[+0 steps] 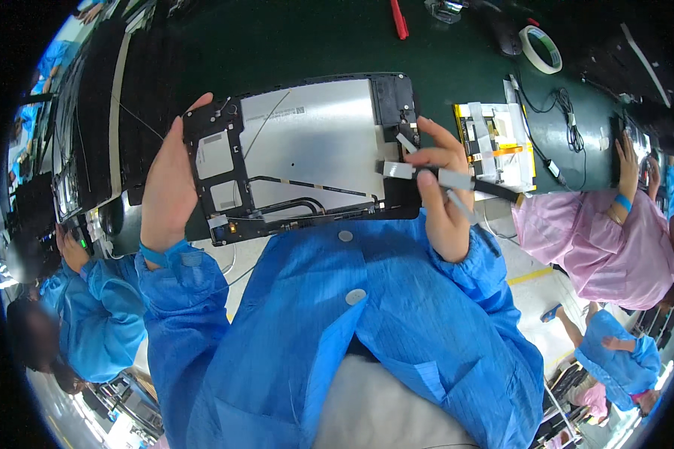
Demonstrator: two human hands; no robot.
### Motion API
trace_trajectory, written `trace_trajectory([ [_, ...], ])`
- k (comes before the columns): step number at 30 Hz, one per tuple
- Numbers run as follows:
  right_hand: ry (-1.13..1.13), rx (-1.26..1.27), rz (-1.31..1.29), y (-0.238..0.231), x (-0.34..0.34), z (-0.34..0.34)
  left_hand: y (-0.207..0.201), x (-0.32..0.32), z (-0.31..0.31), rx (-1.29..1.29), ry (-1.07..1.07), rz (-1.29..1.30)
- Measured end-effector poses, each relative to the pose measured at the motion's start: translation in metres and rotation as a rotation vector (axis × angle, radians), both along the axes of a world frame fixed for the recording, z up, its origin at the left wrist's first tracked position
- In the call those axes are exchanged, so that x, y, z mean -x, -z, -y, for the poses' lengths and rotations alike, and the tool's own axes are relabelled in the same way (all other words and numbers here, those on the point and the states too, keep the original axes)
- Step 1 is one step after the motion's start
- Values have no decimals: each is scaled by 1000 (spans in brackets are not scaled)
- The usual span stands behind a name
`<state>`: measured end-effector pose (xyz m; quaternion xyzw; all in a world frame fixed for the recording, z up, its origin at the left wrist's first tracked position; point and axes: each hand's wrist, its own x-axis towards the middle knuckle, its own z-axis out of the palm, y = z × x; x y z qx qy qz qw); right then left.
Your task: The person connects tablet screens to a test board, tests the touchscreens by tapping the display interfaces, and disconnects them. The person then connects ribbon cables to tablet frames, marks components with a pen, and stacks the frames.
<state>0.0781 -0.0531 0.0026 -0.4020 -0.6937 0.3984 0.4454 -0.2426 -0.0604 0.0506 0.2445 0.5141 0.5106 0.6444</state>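
An opened tablet housing [318,142], black-rimmed with a wide silver metal plate, is raised above the table in front of my chest. My left hand [168,191] grips its left edge, thumb along the lower side and fingers mostly hidden behind. On the right, my right hand [443,198] pinches a black flat flex cable [457,179] with grey patches between thumb and fingers. The cable overlaps the housing's right edge; whether it is attached there I cannot tell. Thin black wires run along the lower inside of the housing.
Past my right hand lies a white and yellow part with an orange strip [502,146] on the dark green table. A tape roll [541,49], red pen [400,19] and black cable [569,123] lie farther back. Dark panels [90,112] stand left; co-workers sit on both sides.
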Motion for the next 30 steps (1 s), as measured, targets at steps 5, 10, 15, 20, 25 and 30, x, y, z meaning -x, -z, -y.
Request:
trace_trajectory([
  [5, -393, -476, 315, -24, -15, -11, -26, -17, -13, -196, 68, -147],
  [10, -488, -910, 705, -49, -23, -21, -71, -21, -12, -644, -104, -672],
  [15, -395, -43, 238, -54, -24, -38, -79, -26, 18, -1018, -308, -843],
  [20, -710, 1084, -1312, -38, -31, -50, -64, -25, 24, -1486, 214, -566],
  [25, -325, 925, -996, -25, -43, -46, -54, -21, 23, -1748, 355, -894],
  [30, -171, 725, -657, -17, -26, -41, -23, 15, 43, -1322, 375, -1824],
])
